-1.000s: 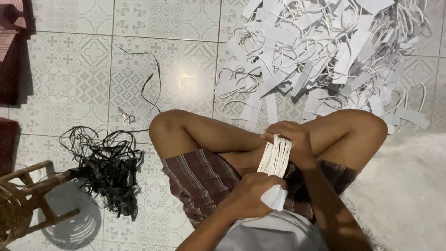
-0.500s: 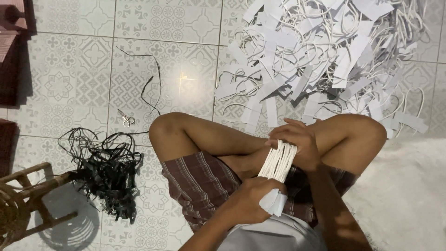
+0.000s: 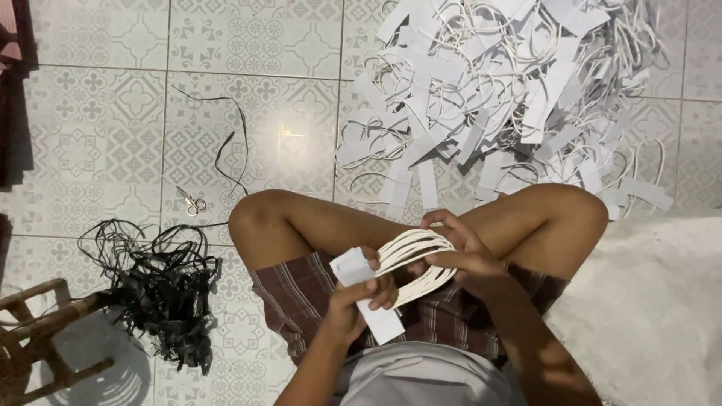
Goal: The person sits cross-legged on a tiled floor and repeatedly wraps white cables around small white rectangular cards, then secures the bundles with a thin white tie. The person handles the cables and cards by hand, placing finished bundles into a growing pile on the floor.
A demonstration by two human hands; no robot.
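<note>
Dim indoor light, soft shadows, sharp focus

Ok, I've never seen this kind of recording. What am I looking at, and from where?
One camera, worn on a person's head, looks down at their lap as they sit cross-legged on a patterned tile floor. The left hand holds white paper strips. The right hand grips a bundle of white cord loops joined to them. A big pile of such pieces lies ahead. To the left are small scissors, a tangle of black cord and a wooden stool.
</note>
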